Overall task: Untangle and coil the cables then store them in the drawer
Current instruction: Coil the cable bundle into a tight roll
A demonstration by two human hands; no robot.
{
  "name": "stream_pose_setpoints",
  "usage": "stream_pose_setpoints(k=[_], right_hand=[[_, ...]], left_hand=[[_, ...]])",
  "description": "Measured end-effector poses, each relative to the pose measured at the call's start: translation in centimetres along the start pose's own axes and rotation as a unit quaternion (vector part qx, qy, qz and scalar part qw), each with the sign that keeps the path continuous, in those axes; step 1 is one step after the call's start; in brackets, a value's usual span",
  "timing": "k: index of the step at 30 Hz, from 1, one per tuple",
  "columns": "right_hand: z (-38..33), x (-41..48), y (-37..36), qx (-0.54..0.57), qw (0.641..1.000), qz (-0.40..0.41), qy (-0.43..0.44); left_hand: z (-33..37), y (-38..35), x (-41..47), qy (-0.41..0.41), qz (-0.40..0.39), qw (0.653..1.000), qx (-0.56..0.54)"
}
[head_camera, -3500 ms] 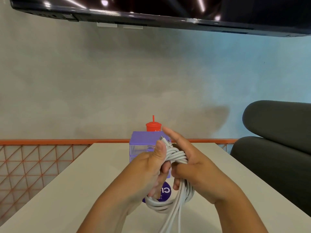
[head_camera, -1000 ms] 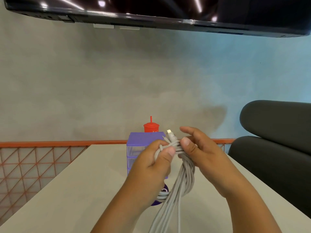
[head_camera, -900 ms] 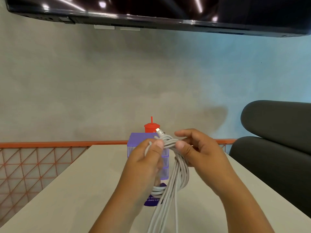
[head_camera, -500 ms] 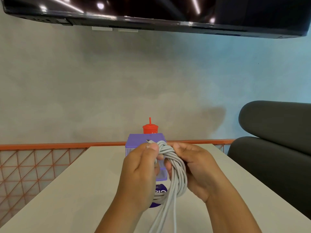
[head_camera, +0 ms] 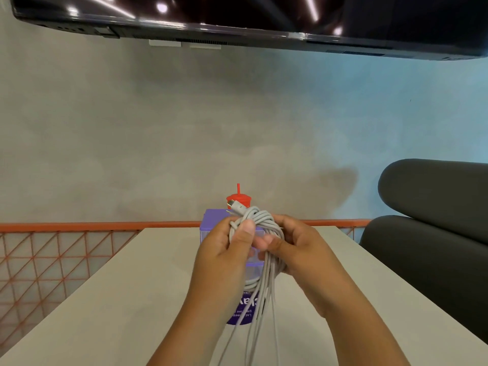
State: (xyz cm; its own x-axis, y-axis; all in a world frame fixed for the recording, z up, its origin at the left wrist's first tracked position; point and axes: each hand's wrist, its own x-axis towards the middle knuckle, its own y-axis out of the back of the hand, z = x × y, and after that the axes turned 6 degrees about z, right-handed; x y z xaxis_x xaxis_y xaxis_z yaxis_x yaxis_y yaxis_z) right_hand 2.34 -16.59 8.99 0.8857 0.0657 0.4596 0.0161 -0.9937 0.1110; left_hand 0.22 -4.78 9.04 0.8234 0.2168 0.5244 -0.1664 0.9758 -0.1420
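A bundle of light grey cable is held up in front of me over the table. My left hand grips its left side, thumb pressed over the wrapped strands. My right hand curls round the right side of the coil. A plug end sticks out at the top left of the bundle. Several loose strands hang down toward the table's near edge. Behind the hands stands a small purple drawer unit, mostly hidden; I cannot tell whether a drawer is open.
A beige table stretches ahead, with a round purple sticker on it below the hands. A red cup with a straw stands behind the drawer unit. An orange mesh railing lies left, a dark sofa right, a screen overhead.
The plug end has been carried round the top of the coil from right to left, adding a wrap. Both hands have closed in on the bundle and hold it more tightly.
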Motion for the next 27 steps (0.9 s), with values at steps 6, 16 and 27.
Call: stream_pose_setpoints(k=[6,16,27], right_hand=[[0.3,0.2,-0.4,-0.129,0.988,0.032,0.076],[0.3,-0.1,-1.0,0.084,0.994,-0.066,0.032],[-1.2,-0.2,-1.3,0.322,0.946,-0.001,-0.032]], left_hand=[[0.1,1.4,0.8,0.197,-0.078,0.977,-0.011],[1.3,0.9,0.2,0.056,0.033,0.998,0.000],[1.1,2.2,1.0,0.193,-0.124,0.938,-0.258]])
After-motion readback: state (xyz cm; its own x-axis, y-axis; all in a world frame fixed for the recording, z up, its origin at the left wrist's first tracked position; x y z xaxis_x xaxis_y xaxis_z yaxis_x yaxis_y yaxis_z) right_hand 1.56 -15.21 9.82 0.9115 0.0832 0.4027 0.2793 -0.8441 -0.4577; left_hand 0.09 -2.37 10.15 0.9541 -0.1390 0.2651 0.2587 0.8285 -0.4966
